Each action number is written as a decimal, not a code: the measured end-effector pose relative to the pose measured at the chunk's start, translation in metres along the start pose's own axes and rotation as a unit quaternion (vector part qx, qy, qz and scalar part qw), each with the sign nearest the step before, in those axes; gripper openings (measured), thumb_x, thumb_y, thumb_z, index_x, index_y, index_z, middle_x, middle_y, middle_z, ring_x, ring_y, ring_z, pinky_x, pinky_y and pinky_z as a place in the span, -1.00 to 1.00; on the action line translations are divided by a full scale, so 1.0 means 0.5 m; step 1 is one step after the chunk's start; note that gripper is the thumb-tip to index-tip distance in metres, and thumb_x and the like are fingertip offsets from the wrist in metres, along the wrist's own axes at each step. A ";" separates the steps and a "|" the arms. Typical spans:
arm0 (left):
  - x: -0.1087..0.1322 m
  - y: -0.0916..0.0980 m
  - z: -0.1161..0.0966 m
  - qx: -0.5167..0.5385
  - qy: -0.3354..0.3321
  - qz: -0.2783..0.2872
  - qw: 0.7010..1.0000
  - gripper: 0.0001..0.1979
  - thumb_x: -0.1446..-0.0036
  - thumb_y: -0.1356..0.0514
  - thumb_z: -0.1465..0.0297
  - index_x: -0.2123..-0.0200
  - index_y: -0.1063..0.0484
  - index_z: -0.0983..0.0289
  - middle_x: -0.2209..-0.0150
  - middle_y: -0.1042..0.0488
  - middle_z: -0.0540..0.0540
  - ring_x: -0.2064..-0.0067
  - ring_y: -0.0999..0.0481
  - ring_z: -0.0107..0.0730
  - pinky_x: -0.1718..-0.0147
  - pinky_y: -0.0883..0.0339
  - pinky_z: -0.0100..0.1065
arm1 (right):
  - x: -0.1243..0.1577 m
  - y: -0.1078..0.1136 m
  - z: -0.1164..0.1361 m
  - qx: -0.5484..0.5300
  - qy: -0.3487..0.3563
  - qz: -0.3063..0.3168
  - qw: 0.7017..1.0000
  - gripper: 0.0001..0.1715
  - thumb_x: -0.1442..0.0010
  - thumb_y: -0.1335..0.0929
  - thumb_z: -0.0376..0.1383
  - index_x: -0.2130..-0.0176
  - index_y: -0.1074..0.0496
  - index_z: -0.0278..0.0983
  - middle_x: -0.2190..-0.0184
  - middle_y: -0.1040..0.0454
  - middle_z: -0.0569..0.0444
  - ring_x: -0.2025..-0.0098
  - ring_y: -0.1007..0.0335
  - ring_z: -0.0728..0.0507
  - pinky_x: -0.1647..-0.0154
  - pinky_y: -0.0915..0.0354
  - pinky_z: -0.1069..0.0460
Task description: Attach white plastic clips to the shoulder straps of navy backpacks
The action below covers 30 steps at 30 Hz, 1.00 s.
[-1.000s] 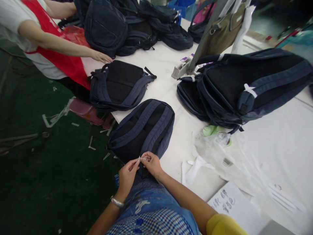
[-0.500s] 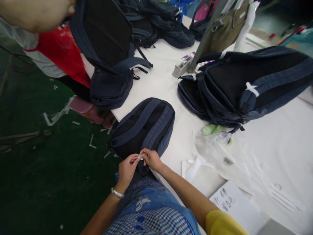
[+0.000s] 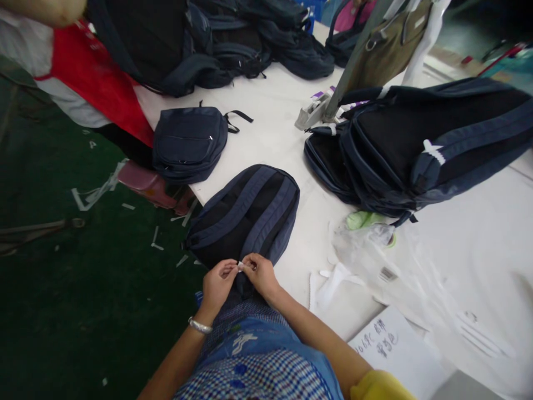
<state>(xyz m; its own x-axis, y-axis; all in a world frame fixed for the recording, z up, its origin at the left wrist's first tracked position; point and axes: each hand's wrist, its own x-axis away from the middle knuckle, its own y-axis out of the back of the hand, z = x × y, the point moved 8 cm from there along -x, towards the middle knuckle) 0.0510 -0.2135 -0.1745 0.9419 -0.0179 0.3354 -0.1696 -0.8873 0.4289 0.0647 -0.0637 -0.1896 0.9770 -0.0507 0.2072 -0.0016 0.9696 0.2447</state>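
A navy backpack (image 3: 245, 214) lies strap side up at the near edge of the white table (image 3: 275, 139), its lower end over my lap. My left hand (image 3: 217, 283) and my right hand (image 3: 260, 273) meet at that lower end. Both pinch a small white piece (image 3: 240, 266) between their fingertips, right against the bag's dark fabric. A silver bracelet (image 3: 200, 326) sits on my left wrist.
A person in a red apron (image 3: 89, 83) stands at the table's left corner beside another navy backpack (image 3: 187, 143) lying front side up. A stack of backpacks (image 3: 416, 147) fills the right; more bags lie at the back. Clear plastic bags (image 3: 370, 247) and a handwritten paper (image 3: 385, 344) lie near my right arm.
The other person lifted the backpack at the left corner, turned it and laid it front side up. My hands stayed pinched together at the near bag's lower end.
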 end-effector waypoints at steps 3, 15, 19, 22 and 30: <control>-0.006 -0.005 0.016 0.058 0.025 0.011 0.998 -0.70 0.04 -0.29 0.23 0.25 -0.49 0.28 0.31 -0.57 0.13 0.25 -0.57 -0.25 0.18 -0.43 -0.26 | 0.000 0.004 -0.002 0.022 -0.007 0.007 1.000 -0.89 -0.15 -0.36 -0.23 0.38 -0.44 -0.21 0.44 -0.45 0.10 0.41 -0.33 -0.05 0.39 -0.20 0.09; 0.011 -0.057 0.083 0.396 0.201 0.027 0.896 -0.66 0.15 -0.37 0.41 0.26 -0.36 0.24 0.31 -0.51 0.01 0.29 -0.52 -0.48 0.23 -0.40 -0.45 | 0.000 0.000 -0.034 -0.046 -0.088 0.018 0.995 -0.91 -0.12 -0.31 -0.34 0.43 -0.34 -0.23 0.57 -0.32 0.21 0.51 -0.28 0.00 0.46 -0.17 0.11; 0.016 -0.073 0.103 0.453 0.226 0.031 0.862 -0.70 0.09 -0.34 0.46 0.25 -0.36 0.20 0.32 -0.51 -0.01 0.33 -0.51 -0.53 0.25 -0.40 -0.49 | -0.005 -0.022 -0.067 -0.125 -0.107 0.035 0.986 -0.92 -0.13 -0.30 -0.29 0.41 -0.32 -0.23 0.58 -0.28 0.24 0.52 -0.29 0.01 0.47 -0.22 0.13; 0.018 -0.077 0.114 0.471 0.236 0.029 0.849 -0.72 0.07 -0.32 0.47 0.26 -0.37 0.19 0.30 -0.53 0.00 0.31 -0.52 -0.51 0.24 -0.42 -0.46 | -0.005 -0.022 -0.066 -0.116 -0.101 0.035 0.987 -0.92 -0.14 -0.29 -0.30 0.41 -0.32 -0.23 0.57 -0.28 0.23 0.51 -0.28 0.01 0.46 -0.22 0.13; -0.002 -0.039 0.076 0.362 0.196 0.056 0.910 -0.66 0.08 -0.36 0.38 0.20 -0.38 0.24 0.27 -0.50 0.02 0.26 -0.51 -0.49 0.22 -0.39 -0.46 | 0.002 0.011 -0.010 -0.025 -0.050 0.010 0.998 -0.90 -0.14 -0.31 -0.29 0.41 -0.37 -0.24 0.54 -0.34 0.18 0.50 -0.24 -0.01 0.44 -0.16 0.11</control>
<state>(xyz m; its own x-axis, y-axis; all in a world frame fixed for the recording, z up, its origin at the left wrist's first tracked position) 0.0643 -0.2135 -0.2149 0.7306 -0.0874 0.6772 0.1105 -0.9636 -0.2436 0.0669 -0.0572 -0.1929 0.9509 -0.0513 0.3052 -0.0090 0.9811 0.1931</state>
